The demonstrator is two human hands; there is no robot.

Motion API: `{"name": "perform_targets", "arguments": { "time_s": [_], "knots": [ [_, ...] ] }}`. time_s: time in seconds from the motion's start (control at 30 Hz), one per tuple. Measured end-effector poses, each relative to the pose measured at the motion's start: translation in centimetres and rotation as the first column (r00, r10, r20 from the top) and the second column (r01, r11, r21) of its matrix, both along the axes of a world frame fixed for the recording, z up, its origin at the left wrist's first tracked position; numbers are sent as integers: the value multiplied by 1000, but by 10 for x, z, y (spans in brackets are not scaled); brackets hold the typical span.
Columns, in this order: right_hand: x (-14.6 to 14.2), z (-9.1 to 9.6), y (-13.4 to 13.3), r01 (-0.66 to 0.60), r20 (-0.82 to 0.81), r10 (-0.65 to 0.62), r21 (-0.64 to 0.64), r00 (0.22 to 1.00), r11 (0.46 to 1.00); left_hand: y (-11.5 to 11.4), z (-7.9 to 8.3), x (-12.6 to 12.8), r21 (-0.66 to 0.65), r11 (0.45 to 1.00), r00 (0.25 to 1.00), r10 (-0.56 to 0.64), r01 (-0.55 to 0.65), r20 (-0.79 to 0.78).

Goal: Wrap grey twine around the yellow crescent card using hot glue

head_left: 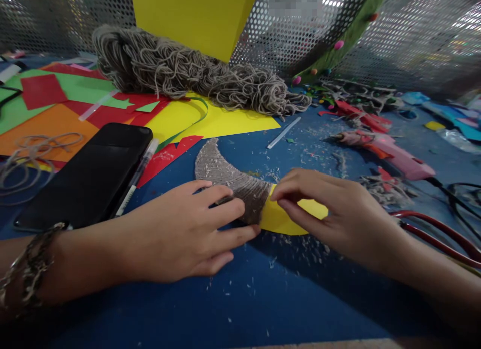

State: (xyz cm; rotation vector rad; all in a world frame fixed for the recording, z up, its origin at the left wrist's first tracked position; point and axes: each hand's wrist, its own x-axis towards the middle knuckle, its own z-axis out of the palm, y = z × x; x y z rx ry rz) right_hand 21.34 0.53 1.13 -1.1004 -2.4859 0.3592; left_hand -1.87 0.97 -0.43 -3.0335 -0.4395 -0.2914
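Note:
On the blue table lies a crescent-shaped yellow cutout [298, 223], its left part wrapped in close rows of grey yarn [229, 173]. My left hand [188, 228] rests across the wrapped part, fingers spread and lying flat, with fingertips near the edge where the yarn meets bare yellow. Over the bare yellow end, my right hand [330, 208] has thumb and index finger pinched together. What lies between those fingertips, if anything, is too small to make out. The crescent's tip points away, up and to the left.
A big grey yarn skein [188, 68] lies at the back. To the left are a black phone [86, 173], a marker [139, 176] and coloured paper [45, 91]. On the right are a pink glue gun [402, 156], red-handled scissors [439, 233] and scraps. A glue stick [283, 132] lies behind the crescent.

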Motion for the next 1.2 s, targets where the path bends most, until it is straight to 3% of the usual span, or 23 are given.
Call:
{"name": "perform_targets", "arguments": {
  "time_s": [0.13, 0.27, 0.9, 1.0, 1.13, 1.2],
  "knots": [
    [8, -2, -3, -217, 22, 216, 48, 976, 975, 0, -1, 0, -3, 1000, 1000, -7, 7, 0],
    [9, -9, -4, -278, 35, 277, 10, 960, 961, 0, -2, 0, 0, 1000, 1000, -16, 16, 16],
    [9, -14, -1, -252, 30, 251, 45, 968, 967, -1, -1, 0, -12, 1000, 999, -4, 4, 38],
    [7, -13, 0, -194, -33, 195, 27, 980, 981, -1, -1, 0, -5, 1000, 999, 0, 1, 41],
    [4, -10, -1, -26, -104, 23, -26, 994, 999, -2, -1, -1, -3, 1000, 999, 3, -3, 38],
    [4, -9, -3, -30, -106, 24, -47, 994, 998, -2, -1, 0, -7, 1000, 999, 0, 0, 42]
  ]
}}
